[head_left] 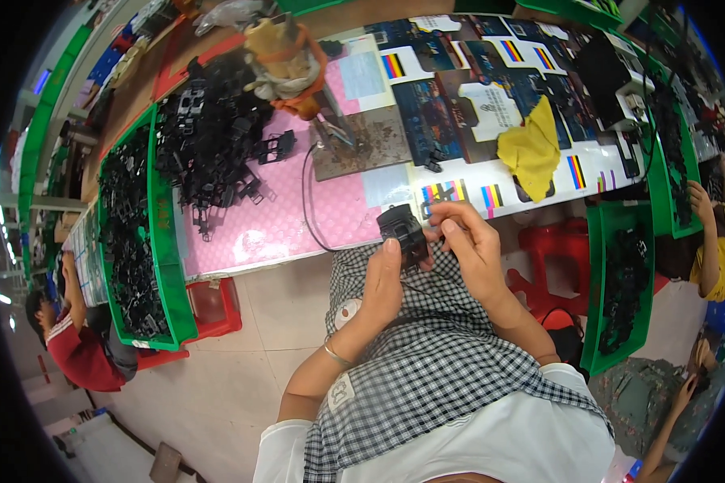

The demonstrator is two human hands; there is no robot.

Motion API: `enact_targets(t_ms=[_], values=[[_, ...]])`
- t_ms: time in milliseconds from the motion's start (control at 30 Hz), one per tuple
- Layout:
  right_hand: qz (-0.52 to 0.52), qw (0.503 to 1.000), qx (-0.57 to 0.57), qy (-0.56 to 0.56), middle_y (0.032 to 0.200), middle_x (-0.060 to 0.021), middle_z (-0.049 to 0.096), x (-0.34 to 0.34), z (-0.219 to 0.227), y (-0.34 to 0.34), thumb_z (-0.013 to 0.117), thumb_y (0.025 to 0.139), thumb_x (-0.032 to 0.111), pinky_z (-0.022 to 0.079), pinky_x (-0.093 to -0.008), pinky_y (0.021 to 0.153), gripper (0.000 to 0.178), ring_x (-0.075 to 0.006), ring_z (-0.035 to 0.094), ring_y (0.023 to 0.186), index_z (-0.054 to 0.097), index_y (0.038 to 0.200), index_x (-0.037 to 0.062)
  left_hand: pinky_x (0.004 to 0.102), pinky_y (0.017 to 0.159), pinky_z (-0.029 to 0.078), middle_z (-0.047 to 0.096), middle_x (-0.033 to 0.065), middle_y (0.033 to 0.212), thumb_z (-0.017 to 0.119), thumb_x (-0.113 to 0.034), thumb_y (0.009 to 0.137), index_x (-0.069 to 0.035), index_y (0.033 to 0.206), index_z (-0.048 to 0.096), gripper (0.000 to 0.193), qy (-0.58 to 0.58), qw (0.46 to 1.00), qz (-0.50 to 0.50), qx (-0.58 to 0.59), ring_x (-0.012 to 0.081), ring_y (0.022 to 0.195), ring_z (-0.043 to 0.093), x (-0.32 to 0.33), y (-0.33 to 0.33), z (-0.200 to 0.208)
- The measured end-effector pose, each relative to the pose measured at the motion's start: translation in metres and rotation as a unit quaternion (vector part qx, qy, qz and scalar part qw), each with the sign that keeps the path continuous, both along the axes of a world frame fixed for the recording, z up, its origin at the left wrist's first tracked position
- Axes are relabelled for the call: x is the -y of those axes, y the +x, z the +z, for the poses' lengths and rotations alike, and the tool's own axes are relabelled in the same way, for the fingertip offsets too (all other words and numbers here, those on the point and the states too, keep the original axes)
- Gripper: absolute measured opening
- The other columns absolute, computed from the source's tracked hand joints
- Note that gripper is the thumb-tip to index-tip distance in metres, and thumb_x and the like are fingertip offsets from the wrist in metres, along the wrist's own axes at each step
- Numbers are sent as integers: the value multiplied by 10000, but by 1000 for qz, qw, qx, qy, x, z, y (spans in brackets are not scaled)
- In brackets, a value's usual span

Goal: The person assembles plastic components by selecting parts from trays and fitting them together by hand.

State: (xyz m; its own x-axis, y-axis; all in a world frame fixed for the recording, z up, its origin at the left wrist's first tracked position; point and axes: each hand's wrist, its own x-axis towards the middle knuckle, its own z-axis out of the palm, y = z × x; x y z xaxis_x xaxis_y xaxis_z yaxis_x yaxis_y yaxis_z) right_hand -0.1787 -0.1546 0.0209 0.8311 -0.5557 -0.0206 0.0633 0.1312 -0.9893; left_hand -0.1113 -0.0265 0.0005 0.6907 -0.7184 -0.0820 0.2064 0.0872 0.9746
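Just off the table's front edge, my left hand (384,283) grips a black moulded plastic part (401,229), thumb along its near side. My right hand (477,251) is at the part's right side, with thumb and forefinger bent together. What those fingertips hold, if anything, is too small and dark to make out. On the table beyond, a small black piece (433,160) lies alone. A large heap of black plastic parts (209,133) covers the table's left side, with a few loose ones at its near edge.
A tape-wrapped tool (286,68) stands by a worn metal plate (362,145); a black cable (304,197) curves near it. A yellow cloth (532,149) lies at right. Green bins of black parts flank me, left (173,278) and right (594,298). Red stools (552,258) and other people are nearby.
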Motion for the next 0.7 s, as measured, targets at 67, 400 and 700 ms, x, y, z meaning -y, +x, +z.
enact_targets(t_ms=[67, 400, 700], values=[[27, 1000, -15, -5, 950, -31, 574, -6, 1, 3, 530, 898, 102, 430, -197, 659, 211, -78, 537, 820, 556, 1084, 5, 279, 784, 439, 600, 94, 989, 169, -368, 1004, 28, 1140, 532, 554, -22, 1000, 20, -9, 148, 842, 553, -3, 2, -3], [109, 972, -27, -206, 973, -74, 626, -25, -6, 46, 652, 810, 89, 475, -272, 691, 290, -146, 604, 877, 553, 1077, 35, 335, 1015, 327, 460, 113, 1267, 137, -409, 998, 7, 1303, 381, 570, -118, 987, 90, -56, 191, 1159, 457, -18, 29, 11], [169, 983, -63, 23, 814, -29, 606, -9, -6, 68, 514, 929, 116, 440, -198, 604, 163, -64, 555, 677, 540, 1025, -13, 276, 760, 466, 597, 87, 954, 380, -338, 982, 29, 1098, 542, 418, 99, 992, 80, 19, 146, 836, 571, -53, 72, 2]])
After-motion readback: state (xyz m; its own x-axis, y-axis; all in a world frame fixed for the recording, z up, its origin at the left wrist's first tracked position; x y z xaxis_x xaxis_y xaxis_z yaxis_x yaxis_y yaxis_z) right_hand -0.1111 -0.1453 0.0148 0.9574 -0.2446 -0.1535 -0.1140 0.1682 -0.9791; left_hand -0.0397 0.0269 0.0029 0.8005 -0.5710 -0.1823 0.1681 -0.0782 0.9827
